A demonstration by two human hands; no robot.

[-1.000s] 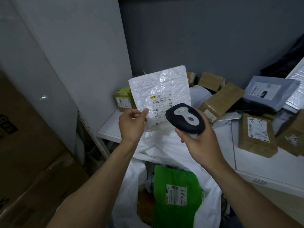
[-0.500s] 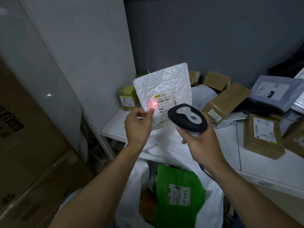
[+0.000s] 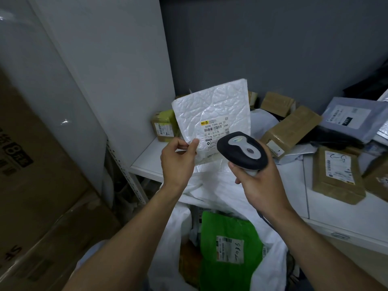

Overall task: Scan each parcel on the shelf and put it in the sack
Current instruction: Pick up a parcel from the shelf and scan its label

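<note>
Sack (image 3: 220, 185) mouth open below shelf (image 3: 144, 164) front edge; green parcel (image 3: 228, 227) fills most of it, some room left of it. Left hand (image 3: 178, 160) pinching white parcel (image 3: 216, 106) and right hand (image 3: 260, 185) gripping scanner (image 3: 241, 152) hang above the mouth, narrow gap between. Shelf bare at front left and front right; brown parcels (image 3: 291, 129) crowd back and right. White panel (image 3: 126, 80) blocks left side.

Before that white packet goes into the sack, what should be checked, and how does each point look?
1. Grip: the left hand pinches the white parcel by its corner: ok.
2. Aim: the label faces the scanner in the right hand, barcode uncovered: ok.
3. Scan registered: cannot tell, no light or readout shows.
4. Target: the sack is open beneath the parcel: ok.
5. Room above the green parcel inside: ok.
</note>
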